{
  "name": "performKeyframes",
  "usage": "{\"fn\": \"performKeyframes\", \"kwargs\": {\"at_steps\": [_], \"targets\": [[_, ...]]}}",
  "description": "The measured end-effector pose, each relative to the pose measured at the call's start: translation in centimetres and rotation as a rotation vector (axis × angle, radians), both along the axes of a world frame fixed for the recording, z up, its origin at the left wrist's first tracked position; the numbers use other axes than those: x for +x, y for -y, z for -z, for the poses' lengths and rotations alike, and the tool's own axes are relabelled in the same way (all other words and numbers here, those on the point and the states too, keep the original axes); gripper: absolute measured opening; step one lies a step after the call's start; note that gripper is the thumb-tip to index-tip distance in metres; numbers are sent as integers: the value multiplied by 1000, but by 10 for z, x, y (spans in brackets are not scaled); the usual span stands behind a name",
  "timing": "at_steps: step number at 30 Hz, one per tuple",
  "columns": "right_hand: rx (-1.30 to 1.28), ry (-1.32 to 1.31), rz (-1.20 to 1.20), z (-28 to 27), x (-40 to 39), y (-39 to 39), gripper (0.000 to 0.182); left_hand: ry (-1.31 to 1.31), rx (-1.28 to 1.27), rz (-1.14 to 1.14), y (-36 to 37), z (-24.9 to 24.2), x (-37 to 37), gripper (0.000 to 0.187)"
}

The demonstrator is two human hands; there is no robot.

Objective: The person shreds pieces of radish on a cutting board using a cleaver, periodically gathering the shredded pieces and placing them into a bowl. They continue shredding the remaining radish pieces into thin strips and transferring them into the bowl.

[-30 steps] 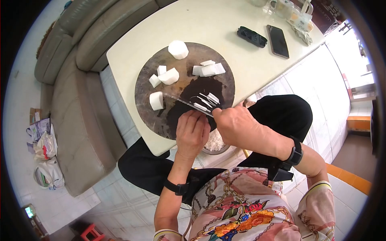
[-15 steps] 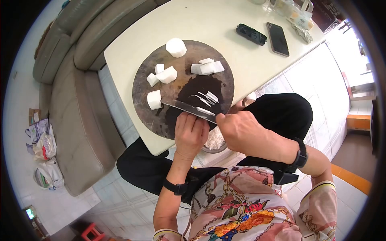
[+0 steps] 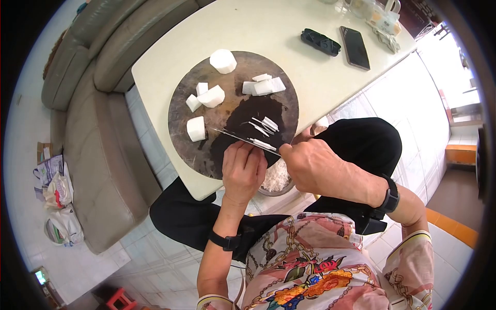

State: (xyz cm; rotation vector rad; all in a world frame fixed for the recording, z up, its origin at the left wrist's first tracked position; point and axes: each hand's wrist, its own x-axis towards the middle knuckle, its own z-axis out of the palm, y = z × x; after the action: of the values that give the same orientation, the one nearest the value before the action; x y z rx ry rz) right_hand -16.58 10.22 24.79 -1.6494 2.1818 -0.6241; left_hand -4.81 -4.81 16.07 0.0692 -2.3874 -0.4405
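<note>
My right hand (image 3: 312, 164) is closed on the handle of a knife (image 3: 235, 136), whose blade points to the upper left over the round dark chopping board (image 3: 181, 106). Bent fingertips of my left hand (image 3: 242, 168) press down close behind the blade; whatever lies under them is hidden. Thin white radish strips (image 3: 262, 144) lie along the blade's far side, with more cut strips (image 3: 266, 125) just beyond. Flat radish slices (image 3: 263, 86) are stacked at the board's upper right. Thick radish chunks (image 3: 212, 96), a block (image 3: 196, 128) and a round piece (image 3: 223, 61) sit further left.
Below the board's near edge, a bowl (image 3: 276, 178) holds white shreds. A black case-like object (image 3: 320, 42) and a phone (image 3: 355, 47) lie on the pale table (image 3: 170, 39). A grey sofa (image 3: 106, 170) stands to the left.
The knife blade has turned from showing its flat side to nearly edge-on, and more of the white strips beside it shows. Both hands stay in nearly the same place.
</note>
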Motion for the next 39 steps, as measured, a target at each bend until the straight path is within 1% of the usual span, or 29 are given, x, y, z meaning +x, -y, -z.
{"fn": "performKeyframes", "kwargs": {"at_steps": [3,10,12,14,19,22,25,29,35,37,39], "targets": [[-53,-25,4,8,6,4,12,-1,-2,1,0,1,0,19],[-33,-38,16,8,0,13,10,-2,-16,17,1,-1,0,19],[-56,2,72,10,-5,10,9,-6,-14,16,1,-2,-1,19],[-62,37,69,6,-7,4,9,-8,-9,20,0,-4,-1,19],[-49,42,27,-4,0,-4,8,-9,-26,0,0,-1,-1,20],[-43,19,0,0,-3,-5,8,-6,-22,1,0,-2,-1,20],[-44,50,-28,2,-7,-4,9,-1,-21,-2,0,-1,-1,19],[-69,7,-62,11,-6,13,10,0,-22,-10,-1,-2,-1,19],[-164,23,22,19,-11,20,9,3,70,7,1,-1,1,24],[-130,35,50,19,-15,14,9,-44,136,-64,-2,-7,2,26],[-124,35,59,13,-14,11,9,-46,132,-82,-2,-14,7,27]]}}
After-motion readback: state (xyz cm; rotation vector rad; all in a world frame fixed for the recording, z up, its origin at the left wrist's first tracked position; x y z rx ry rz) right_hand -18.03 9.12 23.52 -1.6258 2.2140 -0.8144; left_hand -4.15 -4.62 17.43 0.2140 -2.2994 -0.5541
